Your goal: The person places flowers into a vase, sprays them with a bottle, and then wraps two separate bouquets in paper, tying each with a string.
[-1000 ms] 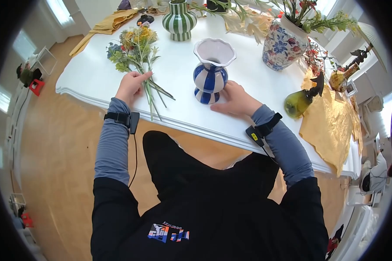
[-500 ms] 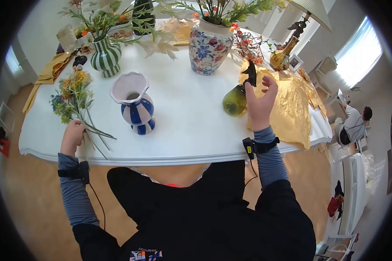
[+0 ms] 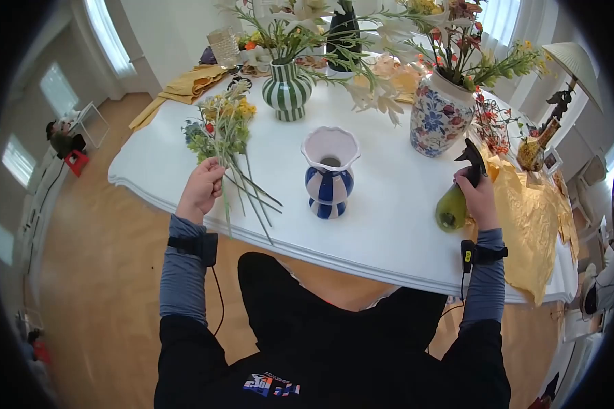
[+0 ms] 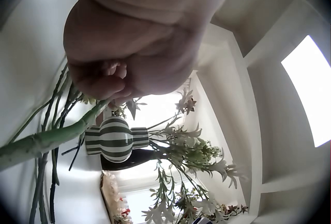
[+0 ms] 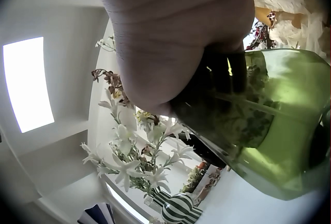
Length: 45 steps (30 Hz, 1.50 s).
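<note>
My left hand (image 3: pixel 203 187) pinches a stem of a loose bunch of flowers (image 3: pixel 226 126), yellow, blue and red with long green stems, at the table's left front. In the left wrist view, a thick green stem (image 4: pixel 57 137) runs out from under the curled fingers. My right hand (image 3: pixel 482 202) grips a green spray bottle (image 3: pixel 450 210) with a black trigger head, tilted, its base toward me. The right wrist view shows its translucent green body (image 5: pixel 289 115) close up. A blue-and-white striped vase (image 3: pixel 329 185) with a wavy rim stands upright between my hands, its mouth without flowers.
A green-striped vase (image 3: pixel 286 93) with white lilies stands behind. A floral-patterned vase (image 3: pixel 441 117) with a tall arrangement is back right. Gold wrapping sheet (image 3: pixel 525 225) hangs over the right edge; another gold piece (image 3: pixel 187 85) lies back left. A lamp (image 3: pixel 572 65) stands far right.
My right hand has left the blue-and-white vase, moved right and taken hold of the spray bottle. The left hand stays at the stems, and the flowers now appear slightly raised. The head view has swung.
</note>
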Tool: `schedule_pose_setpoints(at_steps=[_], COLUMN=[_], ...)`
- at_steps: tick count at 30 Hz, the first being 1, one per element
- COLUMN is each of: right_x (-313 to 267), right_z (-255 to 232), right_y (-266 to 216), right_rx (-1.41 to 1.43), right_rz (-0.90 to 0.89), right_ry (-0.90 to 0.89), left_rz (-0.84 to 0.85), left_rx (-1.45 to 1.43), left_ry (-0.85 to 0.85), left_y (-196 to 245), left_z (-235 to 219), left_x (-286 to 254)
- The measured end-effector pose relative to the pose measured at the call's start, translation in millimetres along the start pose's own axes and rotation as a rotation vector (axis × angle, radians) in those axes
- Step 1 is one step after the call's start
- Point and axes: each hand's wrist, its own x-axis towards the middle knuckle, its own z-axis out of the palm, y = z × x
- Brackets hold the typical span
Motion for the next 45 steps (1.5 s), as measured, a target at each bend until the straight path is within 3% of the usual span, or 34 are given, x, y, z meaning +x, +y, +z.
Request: schedule_pose_setpoints(at_steps=[3,4,5,7,11,16,18,22,27,28,30,34,36,39,43,45], right_x=[-4.6,1.7,3.1,2.0,7.9,16.2,14.6,19.7,18.8,18.7,17.3,14.5,12.3,8.5,6.1,5.6], right_z=[19.6,12.0,18.6,32.7,55.0,65.2,66.3,71.2,62.1,58.8,55.2,46.7,42.6,38.1,37.3,37.4], right_y=[-48.4,-40.3,-48.1,-76.0,-129.2,-163.8,-180.1,-183.9,-189.7,-190.2,-193.1,-193.8,-195.1,-195.8,-195.9,-196.8], right_rx=[0.108,-0.049,-0.04,0.206,0.348,0.459,0.436,0.496,0.527,0.51,0.491,0.469,0.417,0.386,0.39,0.388], right_rz=[-0.044,0.05,0.042,-0.064,-0.376,-0.398,-0.346,-0.389,-0.281,-0.296,-0.333,-0.345,-0.477,-0.537,-0.539,-0.542], right_ry=[-0.039,-0.164,-0.168,-0.234,-0.306,-0.405,-0.454,-0.446,-0.537,-0.566,-0.582,-0.585,-0.543,-0.484,-0.439,-0.407], left_rz=[0.082,0.108,0.117,0.229,0.308,0.239,0.291,0.406,0.636,0.627,0.801,0.933,0.919,0.898,0.716,0.761], left_rx=[-0.128,-0.151,-0.147,-0.227,-0.283,-0.156,-0.127,-0.034,0.099,0.107,0.102,0.155,0.226,0.315,0.49,0.582], left_ry=[-0.089,-0.056,-0.047,-0.092,-0.099,-0.079,-0.069,-0.01,0.057,0.046,0.009,-0.046,-0.049,-0.056,-0.042,-0.014], left_y=[7.1,11.4,14.9,22.7,60.5,68.9,69.3,83.0,129.0,138.6,156.1,185.6,186.6,177.3,151.9,132.4], left_z=[-2.4,-1.0,-3.5,-6.8,9.3,15.2,25.0,45.9,93.7,103.1,121.6,170.8,193.6,226.2,243.8,242.4], left_x=[-12.1,-17.5,-20.0,-22.8,-39.7,-22.9,-21.9,-28.7,-48.7,-51.5,-56.7,-69.8,-70.4,-73.7,-78.2,-68.8])
